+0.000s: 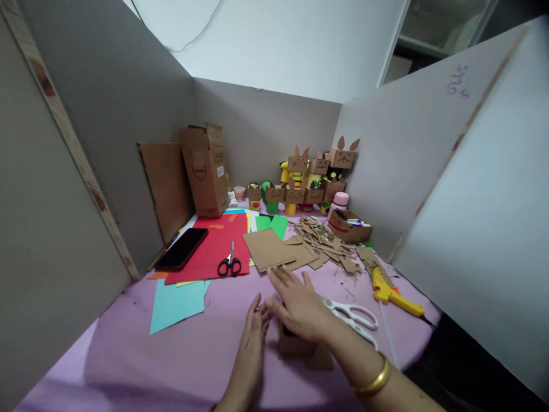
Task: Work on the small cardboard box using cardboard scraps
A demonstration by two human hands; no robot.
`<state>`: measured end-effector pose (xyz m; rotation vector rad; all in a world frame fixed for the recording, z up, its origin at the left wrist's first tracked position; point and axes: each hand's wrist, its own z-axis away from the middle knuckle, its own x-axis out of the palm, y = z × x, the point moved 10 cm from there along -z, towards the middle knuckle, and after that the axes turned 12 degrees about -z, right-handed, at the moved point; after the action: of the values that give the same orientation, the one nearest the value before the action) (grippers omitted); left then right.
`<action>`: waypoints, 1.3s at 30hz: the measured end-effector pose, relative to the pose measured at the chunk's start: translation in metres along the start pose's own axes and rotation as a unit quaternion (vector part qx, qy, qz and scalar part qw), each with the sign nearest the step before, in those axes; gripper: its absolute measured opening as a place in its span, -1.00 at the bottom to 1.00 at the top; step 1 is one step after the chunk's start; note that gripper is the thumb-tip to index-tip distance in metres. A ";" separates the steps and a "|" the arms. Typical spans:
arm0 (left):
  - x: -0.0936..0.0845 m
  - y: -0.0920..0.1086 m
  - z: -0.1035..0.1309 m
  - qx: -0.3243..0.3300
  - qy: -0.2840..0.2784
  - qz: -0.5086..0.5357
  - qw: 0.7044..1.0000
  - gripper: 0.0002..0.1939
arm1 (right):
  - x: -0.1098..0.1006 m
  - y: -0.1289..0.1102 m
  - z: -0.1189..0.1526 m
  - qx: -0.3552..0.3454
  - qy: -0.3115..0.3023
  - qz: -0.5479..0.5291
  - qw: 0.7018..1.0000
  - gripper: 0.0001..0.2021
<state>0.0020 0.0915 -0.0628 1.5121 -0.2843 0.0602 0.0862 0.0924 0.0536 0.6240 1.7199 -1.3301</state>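
At the front of the table, a small brown cardboard box (295,344) sits on the cloth, partly hidden beneath my right hand (300,304). That hand reaches over the box with its fingers stretched out and apart, its fingertips close to a stack of cardboard sheets (268,249). My left hand (252,337) stands upright at the left of the box, fingers extended, near the right thumb. Whether either palm touches the box I cannot tell. A flat cardboard piece (322,359) lies beside the box, and white-handled scissors (355,317) rest just right of my right hand.
Black-handled scissors (230,264) and a dark phone or tablet (182,249) lie on red paper (193,269). Cardboard scraps (330,243) spread at centre right, near a yellow glue gun (397,294). Several cardboard animal figures (295,194) and a tall carton (203,177) stand behind. Grey panels enclose three sides.
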 end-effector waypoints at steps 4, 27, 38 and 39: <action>0.001 0.001 0.005 -0.024 -0.004 0.001 1.000 -0.18 | 0.013 0.000 -0.001 -0.007 -0.007 0.014 1.000 -0.44; -0.004 0.004 -0.002 0.011 0.013 -0.018 1.000 -0.16 | -0.019 -0.002 -0.001 -0.031 0.007 -0.072 0.997 -0.39; 0.001 0.007 0.004 -0.015 0.010 -0.002 1.000 -0.23 | 0.007 -0.009 0.003 -0.050 -0.001 0.006 0.999 -0.49; 0.002 0.009 0.004 -0.015 0.008 -0.003 1.000 -0.23 | 0.007 -0.009 0.003 -0.050 -0.001 0.009 0.999 -0.50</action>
<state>0.0016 0.0880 -0.0535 1.4823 -0.2653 0.0629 0.0767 0.0865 0.0524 0.5805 1.7642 -1.2228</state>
